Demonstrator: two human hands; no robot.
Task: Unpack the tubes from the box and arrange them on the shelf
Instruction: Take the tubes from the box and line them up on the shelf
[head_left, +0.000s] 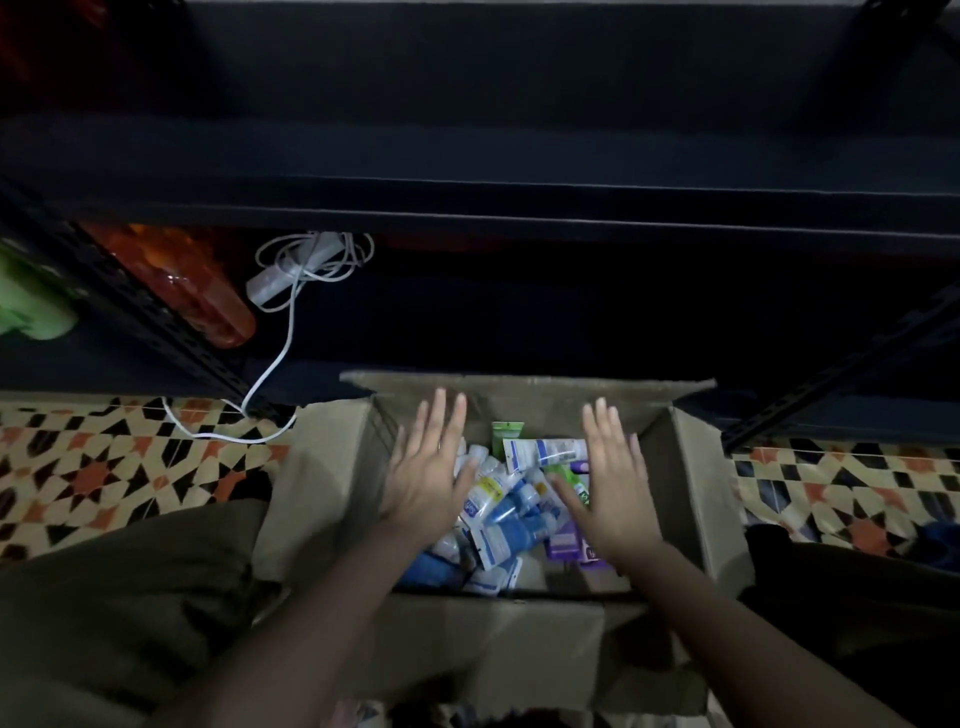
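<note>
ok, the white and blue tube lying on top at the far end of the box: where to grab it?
Probably mid-body, from above. The white and blue tube lies flat across the pile in the cardboard box, long side exposed; its right end sits under the open right hand, so pinch across its width left of there.

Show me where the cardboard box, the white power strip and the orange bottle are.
cardboard box (691, 499): head view, right inner wall.
white power strip (296, 270): head view, middle of its body.
orange bottle (192, 291): head view, middle of its side.
</note>
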